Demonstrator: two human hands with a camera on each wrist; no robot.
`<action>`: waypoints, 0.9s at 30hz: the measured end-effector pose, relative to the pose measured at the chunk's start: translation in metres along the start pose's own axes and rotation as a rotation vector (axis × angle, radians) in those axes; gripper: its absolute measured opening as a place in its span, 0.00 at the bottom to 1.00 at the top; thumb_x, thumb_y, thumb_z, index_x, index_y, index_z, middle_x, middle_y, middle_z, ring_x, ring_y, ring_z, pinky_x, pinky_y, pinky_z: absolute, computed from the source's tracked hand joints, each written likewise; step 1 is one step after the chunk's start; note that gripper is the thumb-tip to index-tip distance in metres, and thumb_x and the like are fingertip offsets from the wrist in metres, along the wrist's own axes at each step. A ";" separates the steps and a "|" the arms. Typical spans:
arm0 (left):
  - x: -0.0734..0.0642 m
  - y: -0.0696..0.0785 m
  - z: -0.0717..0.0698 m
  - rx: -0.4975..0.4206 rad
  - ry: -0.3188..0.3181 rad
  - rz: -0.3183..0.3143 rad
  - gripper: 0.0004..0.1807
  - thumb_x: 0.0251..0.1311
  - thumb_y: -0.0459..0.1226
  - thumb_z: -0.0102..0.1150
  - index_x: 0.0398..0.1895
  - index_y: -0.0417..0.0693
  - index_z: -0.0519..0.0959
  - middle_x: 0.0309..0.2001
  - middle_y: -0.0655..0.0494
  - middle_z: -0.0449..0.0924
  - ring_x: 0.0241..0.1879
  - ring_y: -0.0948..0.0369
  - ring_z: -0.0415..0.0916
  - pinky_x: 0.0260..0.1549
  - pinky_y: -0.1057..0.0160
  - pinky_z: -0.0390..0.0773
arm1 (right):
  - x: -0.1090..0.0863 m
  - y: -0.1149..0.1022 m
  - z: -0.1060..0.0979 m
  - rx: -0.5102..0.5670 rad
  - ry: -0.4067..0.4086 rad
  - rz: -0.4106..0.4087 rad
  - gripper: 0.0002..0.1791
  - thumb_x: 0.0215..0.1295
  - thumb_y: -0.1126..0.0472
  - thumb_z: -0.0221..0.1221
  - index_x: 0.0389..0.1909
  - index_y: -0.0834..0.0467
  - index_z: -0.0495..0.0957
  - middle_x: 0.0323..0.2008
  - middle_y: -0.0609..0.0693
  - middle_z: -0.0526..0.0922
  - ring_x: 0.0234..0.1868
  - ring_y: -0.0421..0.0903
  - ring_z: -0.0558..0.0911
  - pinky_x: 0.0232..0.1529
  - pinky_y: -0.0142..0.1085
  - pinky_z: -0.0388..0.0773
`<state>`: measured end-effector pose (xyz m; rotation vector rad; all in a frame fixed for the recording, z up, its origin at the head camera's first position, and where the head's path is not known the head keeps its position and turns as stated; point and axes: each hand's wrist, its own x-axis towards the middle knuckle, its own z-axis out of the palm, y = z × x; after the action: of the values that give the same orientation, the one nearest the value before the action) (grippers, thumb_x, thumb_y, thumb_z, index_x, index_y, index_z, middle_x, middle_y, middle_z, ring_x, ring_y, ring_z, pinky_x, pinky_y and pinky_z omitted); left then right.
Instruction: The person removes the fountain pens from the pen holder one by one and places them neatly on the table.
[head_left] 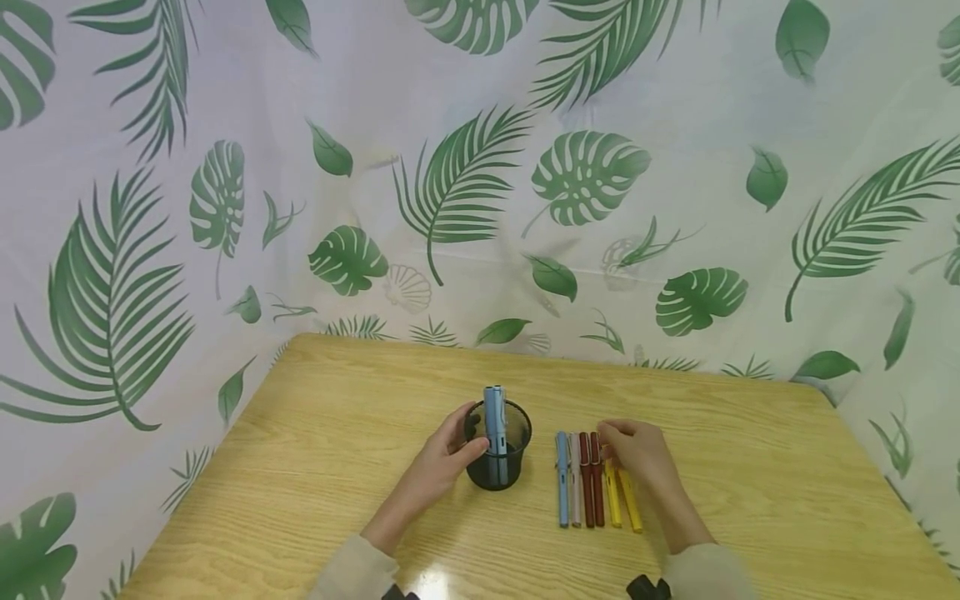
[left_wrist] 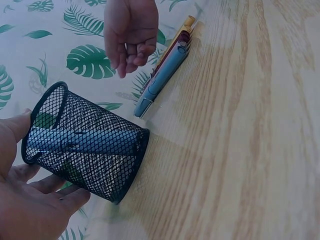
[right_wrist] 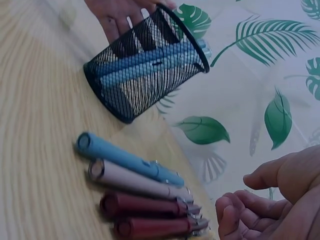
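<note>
A black mesh pen cup (head_left: pixel 495 475) stands upright on the table with two blue pens (head_left: pixel 495 425) inside. My left hand (head_left: pixel 447 450) holds the cup from its left side, thumb near the rim and fingers round the back. To the right lies a row of pens: one blue pen (head_left: pixel 563 483), one pale pink pen (head_left: pixel 575 487), two dark red pens (head_left: pixel 592 483) and two yellow pens (head_left: pixel 622 500). My right hand (head_left: pixel 637 446) hovers at the upper end of the yellow pens, fingers loosely bent and holding nothing in the right wrist view.
The wood-grain table (head_left: pixel 337 425) spreads out on both sides of the cup and the pens. Behind and around it hangs a white cloth (head_left: pixel 480 308) printed with green leaves, meeting the table's far edge.
</note>
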<state>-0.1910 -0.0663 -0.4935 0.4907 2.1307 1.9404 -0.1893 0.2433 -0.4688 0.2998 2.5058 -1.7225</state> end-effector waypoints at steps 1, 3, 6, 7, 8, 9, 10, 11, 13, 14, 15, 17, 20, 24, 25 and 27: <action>0.000 0.000 0.000 0.002 0.001 0.001 0.38 0.78 0.42 0.55 0.82 0.39 0.51 0.80 0.33 0.47 0.76 0.34 0.51 0.70 0.38 0.60 | 0.000 -0.003 0.003 0.003 -0.003 0.000 0.25 0.79 0.57 0.55 0.64 0.74 0.73 0.42 0.59 0.85 0.35 0.45 0.82 0.35 0.36 0.82; 0.000 0.000 0.000 0.002 0.000 0.004 0.38 0.78 0.42 0.55 0.82 0.38 0.51 0.80 0.33 0.47 0.76 0.34 0.50 0.70 0.38 0.60 | 0.000 -0.008 0.008 0.010 -0.016 -0.007 0.25 0.79 0.57 0.56 0.64 0.74 0.74 0.43 0.61 0.85 0.36 0.45 0.82 0.36 0.37 0.82; 0.000 0.000 0.000 -0.004 -0.003 0.006 0.38 0.78 0.41 0.55 0.82 0.39 0.51 0.80 0.33 0.47 0.76 0.34 0.50 0.70 0.38 0.61 | 0.001 -0.015 0.016 0.012 -0.036 -0.024 0.25 0.80 0.55 0.56 0.64 0.72 0.75 0.46 0.61 0.85 0.38 0.46 0.82 0.38 0.39 0.82; 0.000 0.000 0.000 -0.007 -0.003 0.005 0.39 0.78 0.41 0.56 0.82 0.39 0.51 0.80 0.33 0.47 0.76 0.35 0.50 0.70 0.38 0.61 | 0.001 -0.016 0.018 0.010 -0.040 -0.032 0.24 0.80 0.55 0.56 0.63 0.72 0.76 0.46 0.62 0.85 0.38 0.48 0.82 0.39 0.39 0.82; 0.000 0.000 0.000 -0.009 -0.004 0.004 0.39 0.78 0.41 0.56 0.83 0.39 0.50 0.80 0.34 0.46 0.76 0.35 0.50 0.71 0.39 0.60 | 0.002 -0.018 0.021 0.008 -0.044 -0.038 0.24 0.80 0.55 0.56 0.63 0.71 0.76 0.47 0.61 0.85 0.39 0.48 0.82 0.39 0.40 0.82; 0.000 0.000 0.000 -0.011 -0.004 0.002 0.39 0.78 0.42 0.56 0.83 0.40 0.50 0.80 0.34 0.46 0.77 0.35 0.50 0.71 0.39 0.60 | 0.002 -0.019 0.023 0.012 -0.050 -0.045 0.24 0.80 0.54 0.56 0.64 0.70 0.77 0.48 0.62 0.85 0.40 0.49 0.83 0.40 0.40 0.82; 0.000 -0.001 0.000 -0.011 -0.004 0.000 0.39 0.78 0.42 0.56 0.83 0.40 0.50 0.81 0.35 0.46 0.77 0.36 0.49 0.71 0.39 0.60 | 0.003 -0.021 0.026 0.011 -0.055 -0.055 0.24 0.80 0.54 0.56 0.64 0.69 0.77 0.48 0.62 0.85 0.40 0.49 0.83 0.41 0.40 0.82; 0.000 -0.001 0.000 -0.010 -0.002 -0.002 0.39 0.78 0.42 0.56 0.83 0.40 0.50 0.81 0.35 0.46 0.77 0.36 0.49 0.71 0.39 0.60 | 0.003 -0.023 0.028 0.016 -0.060 -0.061 0.24 0.80 0.54 0.56 0.64 0.69 0.77 0.48 0.62 0.84 0.40 0.51 0.82 0.40 0.41 0.82; 0.000 -0.001 0.000 -0.009 -0.003 -0.003 0.39 0.78 0.43 0.56 0.83 0.40 0.50 0.81 0.35 0.45 0.77 0.35 0.49 0.71 0.39 0.60 | 0.004 -0.026 0.033 0.022 -0.072 -0.066 0.24 0.80 0.53 0.56 0.64 0.67 0.77 0.49 0.62 0.84 0.42 0.53 0.82 0.39 0.42 0.80; 0.000 -0.001 0.000 -0.009 -0.004 -0.003 0.39 0.78 0.43 0.56 0.83 0.40 0.50 0.81 0.35 0.45 0.77 0.35 0.49 0.71 0.39 0.60 | 0.004 -0.028 0.036 0.029 -0.080 -0.071 0.24 0.80 0.53 0.56 0.64 0.67 0.77 0.50 0.61 0.84 0.42 0.54 0.82 0.40 0.42 0.80; 0.000 -0.001 0.000 -0.010 -0.005 -0.002 0.40 0.78 0.44 0.55 0.83 0.40 0.50 0.81 0.35 0.45 0.77 0.35 0.49 0.71 0.39 0.61 | 0.003 -0.030 0.039 0.039 -0.090 -0.077 0.23 0.80 0.54 0.56 0.64 0.67 0.77 0.50 0.61 0.84 0.44 0.55 0.83 0.42 0.43 0.80; -0.001 -0.001 0.000 -0.006 -0.005 -0.004 0.40 0.78 0.44 0.55 0.83 0.41 0.50 0.81 0.35 0.45 0.77 0.34 0.49 0.70 0.39 0.61 | 0.004 -0.033 0.044 0.055 -0.107 -0.088 0.23 0.80 0.55 0.56 0.64 0.67 0.77 0.50 0.59 0.84 0.46 0.56 0.82 0.44 0.44 0.80; -0.001 -0.001 -0.001 -0.002 -0.002 -0.006 0.39 0.78 0.44 0.55 0.83 0.42 0.51 0.81 0.35 0.45 0.77 0.35 0.49 0.70 0.39 0.61 | 0.006 -0.038 0.053 0.085 -0.137 -0.117 0.23 0.80 0.56 0.56 0.64 0.68 0.77 0.51 0.58 0.83 0.48 0.53 0.82 0.51 0.47 0.81; 0.000 0.000 -0.001 0.003 0.007 -0.008 0.38 0.78 0.43 0.55 0.83 0.41 0.51 0.81 0.35 0.46 0.77 0.35 0.49 0.71 0.39 0.60 | 0.008 -0.043 0.064 0.094 -0.149 -0.135 0.22 0.78 0.56 0.58 0.63 0.67 0.78 0.52 0.59 0.83 0.49 0.51 0.81 0.51 0.46 0.81; 0.000 0.000 -0.001 0.003 0.009 -0.010 0.38 0.78 0.43 0.55 0.83 0.41 0.51 0.81 0.35 0.46 0.77 0.36 0.49 0.71 0.39 0.60 | 0.009 -0.045 0.067 0.089 -0.147 -0.133 0.22 0.78 0.56 0.59 0.63 0.66 0.79 0.53 0.58 0.83 0.50 0.51 0.81 0.51 0.45 0.81; 0.000 0.000 -0.001 0.004 0.010 -0.011 0.39 0.78 0.44 0.55 0.83 0.41 0.52 0.80 0.35 0.47 0.77 0.36 0.50 0.71 0.39 0.60 | 0.011 -0.048 0.072 0.078 -0.139 -0.134 0.21 0.77 0.55 0.60 0.62 0.65 0.80 0.55 0.58 0.83 0.52 0.52 0.81 0.51 0.43 0.81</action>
<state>-0.1910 -0.0674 -0.4932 0.4706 2.1394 1.9370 -0.2129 0.1608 -0.4534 0.0162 2.4132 -1.8236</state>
